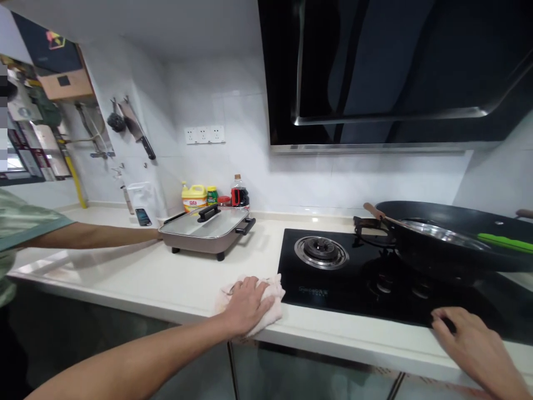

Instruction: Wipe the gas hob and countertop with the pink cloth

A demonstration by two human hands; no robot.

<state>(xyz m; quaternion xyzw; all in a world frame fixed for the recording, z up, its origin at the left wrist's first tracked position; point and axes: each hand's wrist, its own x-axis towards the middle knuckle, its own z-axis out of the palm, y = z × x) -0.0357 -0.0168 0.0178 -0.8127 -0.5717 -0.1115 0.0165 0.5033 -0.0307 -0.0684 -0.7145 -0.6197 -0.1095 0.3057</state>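
My left hand [249, 304] presses a pale pink cloth [272, 316] onto the white countertop [187, 283], at the front left corner of the black gas stove [328, 294]. Its fingers are bent over the cloth, and part of the cloth is hidden under the palm. My right hand [470, 339] is at the stove's front edge, fingers loosely curled, with nothing visible in it. Left of the stove stands a brown electric pan [195, 244] with a glass lid [187, 222]. Another person's arm [104, 239] reaches to its left side.
A large black wok [441, 255] sits on the right burner, with a green-handled utensil [506, 243] in it. A range hood [375, 72] hangs above. Against the wall stand a yellow jug [194, 198] and a dark sauce bottle [239, 194]. A cleaver [135, 125] hangs on the wall.
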